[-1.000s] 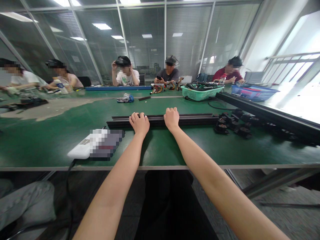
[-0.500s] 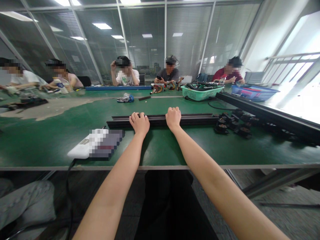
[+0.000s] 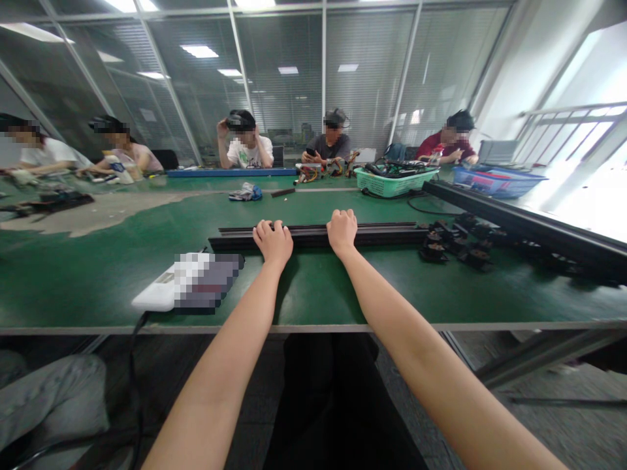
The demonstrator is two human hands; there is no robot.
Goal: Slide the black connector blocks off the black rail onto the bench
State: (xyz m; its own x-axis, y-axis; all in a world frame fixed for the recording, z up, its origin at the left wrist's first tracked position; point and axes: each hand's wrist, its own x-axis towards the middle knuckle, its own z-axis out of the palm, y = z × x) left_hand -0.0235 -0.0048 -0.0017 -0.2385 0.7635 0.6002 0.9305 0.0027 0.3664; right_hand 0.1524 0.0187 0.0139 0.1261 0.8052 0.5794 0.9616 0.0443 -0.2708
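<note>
Straight ahead at twelve o'clock, long black rails lie side by side across a green table. The left hand has hold of them, its fingers curled and slightly spread; the right hand, more tightly folded, grips them as well. From the rails, small black parts sit at three o'clock, a white device at eight, a crumpled cloth at ten, and a green basket at two.

Right hand — shifted slightly rightward along black bars — gap to left hand wider.
</note>
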